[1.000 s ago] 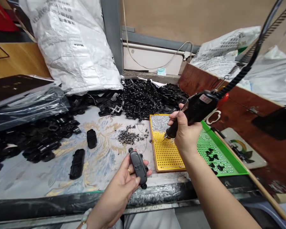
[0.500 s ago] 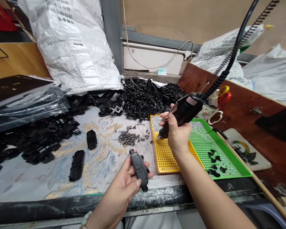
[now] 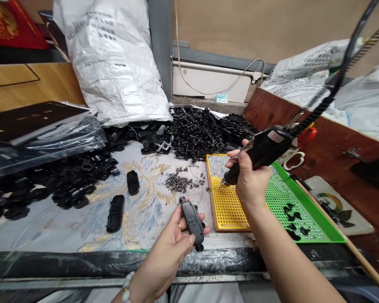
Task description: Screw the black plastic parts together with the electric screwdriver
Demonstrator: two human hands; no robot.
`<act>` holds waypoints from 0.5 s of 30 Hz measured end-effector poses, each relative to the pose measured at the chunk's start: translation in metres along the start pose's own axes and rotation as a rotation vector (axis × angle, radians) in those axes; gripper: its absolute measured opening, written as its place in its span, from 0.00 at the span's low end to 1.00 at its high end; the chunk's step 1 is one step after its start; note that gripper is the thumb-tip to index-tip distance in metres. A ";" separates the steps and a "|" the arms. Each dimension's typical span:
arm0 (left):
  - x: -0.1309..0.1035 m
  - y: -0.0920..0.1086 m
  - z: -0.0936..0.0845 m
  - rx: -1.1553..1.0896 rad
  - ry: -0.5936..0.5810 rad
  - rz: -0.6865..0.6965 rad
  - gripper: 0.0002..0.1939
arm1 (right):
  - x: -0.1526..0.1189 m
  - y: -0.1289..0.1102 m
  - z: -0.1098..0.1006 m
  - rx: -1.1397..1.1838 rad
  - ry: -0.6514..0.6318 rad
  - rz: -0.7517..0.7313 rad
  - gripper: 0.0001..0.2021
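Observation:
Between the thumb and fingers of my left hand [image 3: 177, 240] is a long black plastic part [image 3: 192, 223] with small round lugs at its ends, held over the table's front. My right hand [image 3: 251, 176] is wrapped round a black electric screwdriver [image 3: 263, 147], whose bit points down at the yellow perforated tray [image 3: 229, 212]. Small silver screws [image 3: 217, 164] fill that tray's far end. Beside it, partly behind my right forearm, lies a green perforated tray [image 3: 331, 231] with screws and a few black pieces [image 3: 293, 214].
Two black parts [image 3: 115, 213] [image 3: 133, 182] lie on the patterned table cover, near a heap of tiny dark pieces [image 3: 180, 180]. Large piles of black parts [image 3: 205, 130] are at the back and left. A white sack [image 3: 113, 63] stands behind. A wooden stick [image 3: 360, 256] runs along the right.
The view has shifted, so most things appear further right. My right hand and the screwdriver have moved slightly right over the yellow tray. The left hand still holds the black part.

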State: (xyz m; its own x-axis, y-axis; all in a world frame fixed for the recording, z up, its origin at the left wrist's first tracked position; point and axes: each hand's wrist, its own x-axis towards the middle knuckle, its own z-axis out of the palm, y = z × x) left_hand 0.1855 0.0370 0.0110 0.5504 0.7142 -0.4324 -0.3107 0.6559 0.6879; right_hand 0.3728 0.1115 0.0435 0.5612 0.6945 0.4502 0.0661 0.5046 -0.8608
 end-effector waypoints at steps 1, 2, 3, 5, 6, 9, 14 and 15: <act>0.000 0.000 0.000 0.000 0.002 0.008 0.28 | 0.000 -0.007 0.000 0.021 0.015 -0.013 0.16; -0.001 0.000 0.001 -0.006 0.002 0.012 0.28 | -0.001 -0.015 0.001 0.046 0.028 -0.021 0.17; -0.002 0.001 0.001 -0.018 -0.004 0.015 0.28 | -0.003 -0.025 0.003 0.074 0.033 -0.021 0.18; -0.003 0.002 0.002 -0.049 -0.019 0.014 0.29 | -0.013 -0.044 0.008 0.131 0.021 0.003 0.18; -0.003 0.003 0.002 -0.061 -0.027 0.019 0.29 | -0.019 -0.053 0.012 0.160 0.002 0.027 0.18; -0.003 0.004 0.003 -0.056 -0.033 0.044 0.27 | -0.041 -0.070 0.025 0.242 -0.086 0.115 0.18; -0.003 0.004 0.004 -0.028 -0.040 0.085 0.27 | -0.062 -0.067 0.039 0.325 -0.179 0.198 0.16; -0.004 0.004 0.005 -0.027 -0.048 0.092 0.26 | -0.063 -0.065 0.040 0.328 -0.180 0.205 0.16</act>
State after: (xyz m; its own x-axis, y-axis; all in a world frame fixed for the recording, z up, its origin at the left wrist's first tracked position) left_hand 0.1860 0.0359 0.0181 0.5548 0.7598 -0.3390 -0.3824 0.5947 0.7072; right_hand 0.2999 0.0555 0.0802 0.3806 0.8614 0.3363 -0.3140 0.4625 -0.8292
